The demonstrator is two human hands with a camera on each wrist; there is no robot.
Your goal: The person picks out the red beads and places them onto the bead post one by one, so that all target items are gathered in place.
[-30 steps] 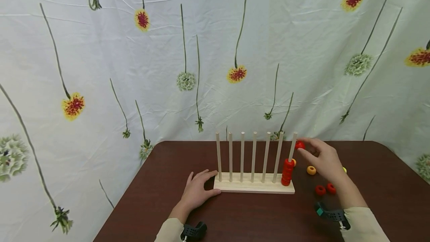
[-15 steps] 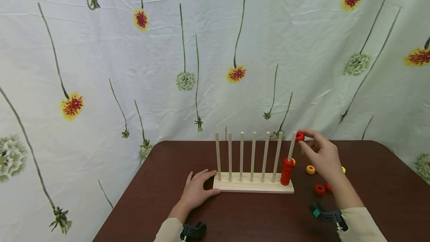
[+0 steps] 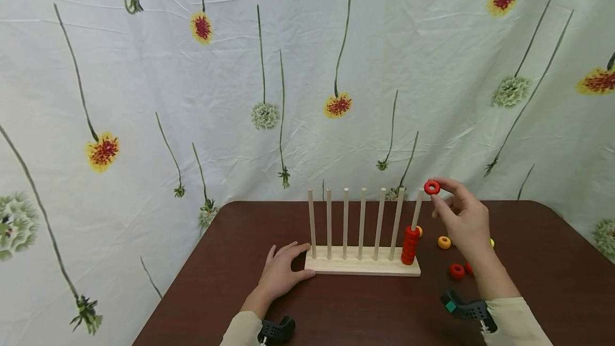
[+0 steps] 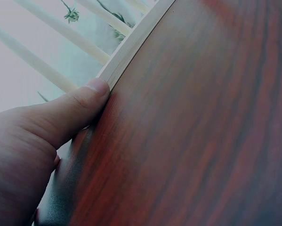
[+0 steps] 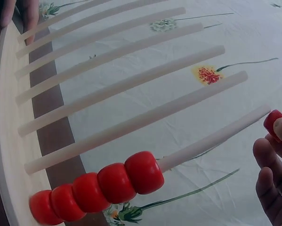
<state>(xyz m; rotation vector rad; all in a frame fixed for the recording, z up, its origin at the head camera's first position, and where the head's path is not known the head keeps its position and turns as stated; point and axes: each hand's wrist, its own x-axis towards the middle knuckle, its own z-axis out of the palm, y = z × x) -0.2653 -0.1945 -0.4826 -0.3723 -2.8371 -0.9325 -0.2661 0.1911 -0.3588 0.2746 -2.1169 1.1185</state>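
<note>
A wooden peg stand (image 3: pixel 360 267) with a row of several upright rods sits on the table. Several red beads (image 3: pixel 410 245) are stacked on its rightmost rod, as the right wrist view also shows. My left hand (image 3: pixel 281 276) holds the stand's left end, thumb (image 4: pixel 91 96) against the front edge and index finger at the back corner. Between thumb and index finger, my right hand (image 3: pixel 466 220) pinches another red bead (image 3: pixel 432 187), its hole facing the head camera. That bead is up beside the tip of the rightmost rod (image 5: pixel 216 139), just right of it.
On the dark wood table (image 3: pixel 365 308), right of the stand, lie an orange bead (image 3: pixel 444 242), a red bead (image 3: pixel 457 270) and others partly hidden by my right arm. Another orange bead shows behind the stack. A flowered white cloth (image 3: pixel 307 68) hangs behind the table.
My right hand has risen with the red bead to the height of the rod's top, then shifted slightly right. The bead has turned so its hole shows. My left hand stays put.
</note>
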